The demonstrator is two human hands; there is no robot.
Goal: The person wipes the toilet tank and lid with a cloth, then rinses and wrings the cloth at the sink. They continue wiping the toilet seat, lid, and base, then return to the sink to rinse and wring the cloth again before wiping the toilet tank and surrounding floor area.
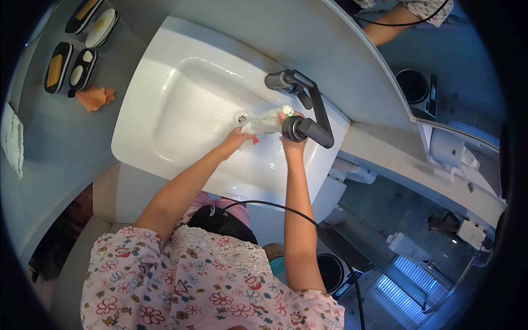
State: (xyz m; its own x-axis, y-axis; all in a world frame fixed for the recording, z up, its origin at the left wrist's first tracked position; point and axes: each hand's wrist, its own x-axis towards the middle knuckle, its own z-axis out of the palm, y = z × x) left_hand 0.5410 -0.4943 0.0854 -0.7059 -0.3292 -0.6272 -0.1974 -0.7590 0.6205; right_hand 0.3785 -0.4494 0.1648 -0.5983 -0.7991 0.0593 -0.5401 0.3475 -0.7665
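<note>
Both my hands hold a pale, wet cloth-like item (pixel 268 119) with green print over the white ceramic washbasin (pixel 136 136). At its lower left end, my left hand (pixel 236 142) grips it near the drain (pixel 241 118). My right hand (pixel 293 142) has the other, bunched end and is partly hidden behind the dark grey swivel faucet (pixel 319 111). A stream of water runs leftward from the faucet head (pixel 293 128) onto the item. Something pinkish-red (pixel 255 141) shows by my left fingers; whether it is part of the item, I cannot tell.
Soap dishes (pixel 59 68) with soap bars and an orange cloth (pixel 94 98) lie on the ledge at left. Near the left rim is a white printed packet (pixel 13 140). A mirror (pixel 437 62) borders the basin's upper right. A black cable (pixel 288 209) crosses before my body.
</note>
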